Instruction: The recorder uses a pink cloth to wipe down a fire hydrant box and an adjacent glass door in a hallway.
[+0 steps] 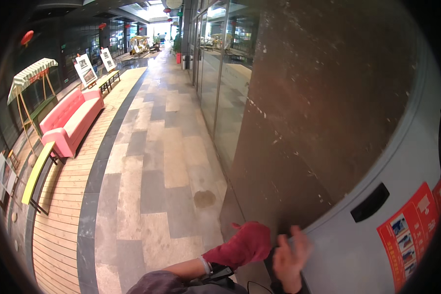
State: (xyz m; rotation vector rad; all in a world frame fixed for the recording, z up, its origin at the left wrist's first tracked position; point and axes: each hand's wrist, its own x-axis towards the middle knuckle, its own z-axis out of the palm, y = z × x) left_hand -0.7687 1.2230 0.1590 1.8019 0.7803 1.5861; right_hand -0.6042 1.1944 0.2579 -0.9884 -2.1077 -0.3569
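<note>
A dark red cloth or glove (248, 245) covers my left hand, which is raised low in the middle of the view; whether it wears the cloth or grips it cannot be made out. Just to its right, my bare right hand (292, 253) is blurred, its fingers apart and nothing in them. Both hands are before the lower edge of a brown stone-look wall panel (316, 110). Right of my right hand stands a pale grey cabinet (338, 246) with a black recessed handle (370, 202) and a red poster (408, 235) with pictures and writing.
A tiled walkway (154, 147) runs ahead beside glass doors (209, 66). On the wooden decking (70, 194) at left are a pink sofa (73, 117), a yellow bench (39, 171) and easels with boards (85, 70). A striped-canopy stall (33, 73) stands behind the sofa.
</note>
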